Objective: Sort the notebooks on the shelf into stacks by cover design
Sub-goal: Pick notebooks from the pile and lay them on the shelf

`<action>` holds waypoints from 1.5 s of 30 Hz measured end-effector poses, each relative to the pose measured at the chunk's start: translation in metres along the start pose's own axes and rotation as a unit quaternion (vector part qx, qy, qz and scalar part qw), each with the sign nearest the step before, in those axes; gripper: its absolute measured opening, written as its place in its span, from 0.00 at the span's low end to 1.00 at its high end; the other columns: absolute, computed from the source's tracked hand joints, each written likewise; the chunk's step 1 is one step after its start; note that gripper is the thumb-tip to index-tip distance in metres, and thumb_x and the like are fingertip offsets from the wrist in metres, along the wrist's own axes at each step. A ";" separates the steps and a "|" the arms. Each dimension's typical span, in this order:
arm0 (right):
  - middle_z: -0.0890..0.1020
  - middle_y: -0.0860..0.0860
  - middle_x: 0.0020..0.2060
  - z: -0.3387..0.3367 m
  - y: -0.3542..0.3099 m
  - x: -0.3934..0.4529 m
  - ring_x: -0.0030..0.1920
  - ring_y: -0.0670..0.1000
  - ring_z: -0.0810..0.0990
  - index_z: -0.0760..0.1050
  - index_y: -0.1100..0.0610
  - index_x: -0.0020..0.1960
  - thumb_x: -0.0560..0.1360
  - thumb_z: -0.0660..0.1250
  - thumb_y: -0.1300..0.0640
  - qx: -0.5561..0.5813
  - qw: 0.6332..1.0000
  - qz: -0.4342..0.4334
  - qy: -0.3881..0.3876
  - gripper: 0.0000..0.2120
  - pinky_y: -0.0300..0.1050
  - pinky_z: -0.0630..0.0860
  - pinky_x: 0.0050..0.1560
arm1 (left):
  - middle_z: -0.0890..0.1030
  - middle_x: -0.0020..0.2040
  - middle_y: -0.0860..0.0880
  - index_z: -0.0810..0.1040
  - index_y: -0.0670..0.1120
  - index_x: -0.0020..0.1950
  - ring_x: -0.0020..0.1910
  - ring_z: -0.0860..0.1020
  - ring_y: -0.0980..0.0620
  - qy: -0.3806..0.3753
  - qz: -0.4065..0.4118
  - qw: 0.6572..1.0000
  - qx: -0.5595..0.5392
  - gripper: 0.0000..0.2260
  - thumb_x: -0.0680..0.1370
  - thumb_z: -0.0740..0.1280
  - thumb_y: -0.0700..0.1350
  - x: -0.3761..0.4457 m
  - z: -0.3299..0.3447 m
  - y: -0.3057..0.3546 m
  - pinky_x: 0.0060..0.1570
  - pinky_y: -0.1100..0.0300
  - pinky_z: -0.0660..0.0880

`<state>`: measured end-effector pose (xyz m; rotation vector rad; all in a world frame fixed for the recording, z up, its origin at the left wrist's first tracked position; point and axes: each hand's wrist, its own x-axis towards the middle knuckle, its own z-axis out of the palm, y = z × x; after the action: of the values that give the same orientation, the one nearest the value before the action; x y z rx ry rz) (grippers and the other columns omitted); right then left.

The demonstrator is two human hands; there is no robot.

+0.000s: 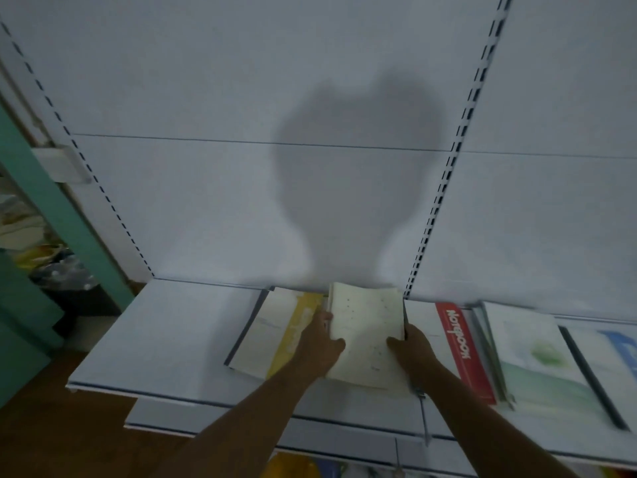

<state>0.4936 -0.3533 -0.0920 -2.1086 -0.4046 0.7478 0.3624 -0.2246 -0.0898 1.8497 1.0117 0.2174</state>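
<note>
A cream notebook (367,331) with small dots on its cover is held above the white shelf (165,336), tilted up at its far edge. My left hand (319,343) grips its left edge with the thumb on the cover. My right hand (412,346) grips its right edge the same way. Under my left hand lies a notebook with a yellow band (293,332). To the right lies a notebook with a red band reading "Notebook" (463,350), then a stack with a green design (541,360), then one with a blue band (620,350) at the frame's edge.
The shelf's left half (165,336) is bare white. A white back panel with slotted uprights (437,208) rises behind. A lower shelf edge (241,419) juts out below. At the far left stand a green frame (51,208) and cluttered goods (51,267).
</note>
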 end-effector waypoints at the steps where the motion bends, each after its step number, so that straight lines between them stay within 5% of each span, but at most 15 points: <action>1: 0.78 0.59 0.59 0.002 0.002 0.002 0.58 0.59 0.77 0.70 0.63 0.65 0.76 0.63 0.61 -0.017 1.000 0.000 0.008 0.18 0.52 0.76 0.58 | 0.74 0.64 0.45 0.68 0.47 0.68 0.57 0.75 0.48 0.006 0.003 1.000 0.003 0.26 0.72 0.70 0.42 0.003 0.002 0.000 0.53 0.61 0.72; 11: 0.70 0.61 0.65 0.013 0.001 0.013 0.64 0.58 0.71 0.65 0.66 0.68 0.80 0.60 0.54 -0.205 0.978 0.011 0.034 0.22 0.47 0.69 0.64 | 0.73 0.65 0.42 0.65 0.43 0.70 0.62 0.73 0.45 0.001 0.030 0.989 0.141 0.26 0.74 0.70 0.43 0.012 0.014 -0.004 0.59 0.57 0.73; 20: 0.68 0.58 0.63 0.007 -0.007 0.007 0.63 0.58 0.70 0.60 0.62 0.71 0.75 0.66 0.55 -0.214 0.974 0.003 0.076 0.28 0.51 0.72 0.60 | 0.68 0.70 0.43 0.61 0.44 0.74 0.68 0.69 0.45 -0.057 0.024 0.977 0.204 0.28 0.77 0.66 0.49 0.012 0.001 0.008 0.62 0.59 0.68; 25: 0.72 0.57 0.59 -0.008 -0.022 -0.008 0.58 0.56 0.73 0.65 0.61 0.66 0.75 0.64 0.54 -0.183 0.977 -0.026 0.104 0.23 0.48 0.74 0.57 | 0.71 0.64 0.43 0.70 0.46 0.66 0.62 0.73 0.45 -0.007 0.039 0.969 0.244 0.19 0.76 0.65 0.49 0.012 -0.012 0.021 0.60 0.56 0.70; 30: 0.79 0.53 0.52 -0.059 -0.027 -0.028 0.53 0.51 0.79 0.71 0.60 0.64 0.76 0.65 0.54 -0.132 0.976 -0.058 0.162 0.18 0.39 0.73 0.51 | 0.74 0.59 0.44 0.74 0.45 0.58 0.56 0.75 0.46 0.010 0.136 0.966 0.219 0.12 0.77 0.65 0.47 0.012 0.000 0.069 0.56 0.58 0.72; 37: 0.82 0.54 0.49 -0.153 0.026 -0.101 0.47 0.51 0.78 0.76 0.58 0.54 0.79 0.59 0.52 -0.095 0.955 0.021 0.281 0.12 0.40 0.70 0.45 | 0.79 0.51 0.48 0.77 0.46 0.52 0.47 0.79 0.50 -0.112 0.253 0.950 0.147 0.06 0.77 0.64 0.44 -0.038 0.086 0.147 0.46 0.58 0.75; 45: 0.76 0.53 0.41 -0.266 0.137 -0.215 0.40 0.51 0.74 0.70 0.56 0.47 0.80 0.57 0.57 -0.016 0.921 0.107 0.374 0.05 0.40 0.68 0.40 | 0.81 0.50 0.48 0.76 0.48 0.47 0.49 0.79 0.50 -0.248 0.339 0.893 0.159 0.03 0.76 0.65 0.45 -0.149 0.219 0.193 0.50 0.58 0.76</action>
<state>0.5011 -0.7095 0.0016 -2.3019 0.2370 0.0067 0.4919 -0.5124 -0.0019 2.3426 0.0173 -0.0228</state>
